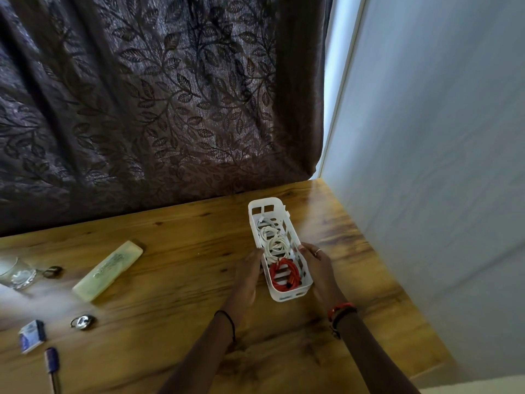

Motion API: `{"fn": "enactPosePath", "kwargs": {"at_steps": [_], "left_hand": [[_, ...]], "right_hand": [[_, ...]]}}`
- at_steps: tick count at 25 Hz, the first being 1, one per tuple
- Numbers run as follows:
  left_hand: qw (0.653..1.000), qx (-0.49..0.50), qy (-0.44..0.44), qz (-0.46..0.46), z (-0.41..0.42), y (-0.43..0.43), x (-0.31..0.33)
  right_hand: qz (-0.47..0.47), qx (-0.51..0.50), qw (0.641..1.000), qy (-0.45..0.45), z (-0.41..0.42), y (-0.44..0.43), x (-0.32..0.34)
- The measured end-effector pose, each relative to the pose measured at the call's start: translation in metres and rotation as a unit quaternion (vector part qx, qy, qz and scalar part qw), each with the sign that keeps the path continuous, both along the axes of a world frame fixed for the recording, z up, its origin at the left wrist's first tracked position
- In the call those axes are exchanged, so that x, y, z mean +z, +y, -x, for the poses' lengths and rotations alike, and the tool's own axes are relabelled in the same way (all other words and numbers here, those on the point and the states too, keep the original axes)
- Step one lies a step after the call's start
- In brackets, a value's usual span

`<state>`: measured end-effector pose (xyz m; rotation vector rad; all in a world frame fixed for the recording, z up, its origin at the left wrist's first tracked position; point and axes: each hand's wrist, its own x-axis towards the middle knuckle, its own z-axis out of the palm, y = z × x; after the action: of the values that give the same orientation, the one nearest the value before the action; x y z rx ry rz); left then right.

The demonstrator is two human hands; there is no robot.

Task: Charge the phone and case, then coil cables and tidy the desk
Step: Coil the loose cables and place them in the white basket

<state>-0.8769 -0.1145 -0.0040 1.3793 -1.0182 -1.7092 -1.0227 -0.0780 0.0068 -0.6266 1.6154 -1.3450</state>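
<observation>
A long white slotted plastic basket [287, 296] lies on the wooden desk [176, 297], reaching toward the back right corner. A coiled red cable [284, 273] sits in its near end, and coiled white cables [273, 237] lie further back inside. My left hand [248, 275] holds the basket's left wall, fingers curled at the rim. My right hand [317, 265] grips the right wall, with a ring on one finger. No phone is in view.
A pale yellow-green oblong case [108, 271] lies left of centre. At the far left are a glass [15, 275], a small dark object [54, 271], a padlock [83, 322], a small blue-white box [31, 335] and a pen [52, 365]. A dark leaf-patterned curtain [159, 103] hangs behind; a wall [440, 166] is at the right.
</observation>
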Motion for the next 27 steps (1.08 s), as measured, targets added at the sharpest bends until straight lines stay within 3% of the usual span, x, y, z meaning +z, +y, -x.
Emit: {"fn": "enactPosePath", "kwargs": {"at_steps": [6, 14, 19, 27], "left_hand": [[0.999, -0.031, 0.004, 0.026, 0.01, 0.009, 0.013], [0.997, -0.07, -0.005, 0.04, 0.046, 0.007, 0.022], [0.992, -0.108, 0.057, 0.04, 0.081, 0.005, 0.029], [0.996, -0.078, 0.043, 0.011, 0.146, -0.02, 0.015]], "right_hand": [[0.008, -0.038, 0.999, 0.009, 0.011, 0.016, 0.018], [0.012, -0.048, 0.995, 0.084, 0.042, 0.029, 0.045], [-0.005, -0.061, 0.994, 0.092, 0.079, 0.019, 0.045], [-0.035, -0.033, 0.981, 0.189, 0.143, -0.015, 0.024]]}}
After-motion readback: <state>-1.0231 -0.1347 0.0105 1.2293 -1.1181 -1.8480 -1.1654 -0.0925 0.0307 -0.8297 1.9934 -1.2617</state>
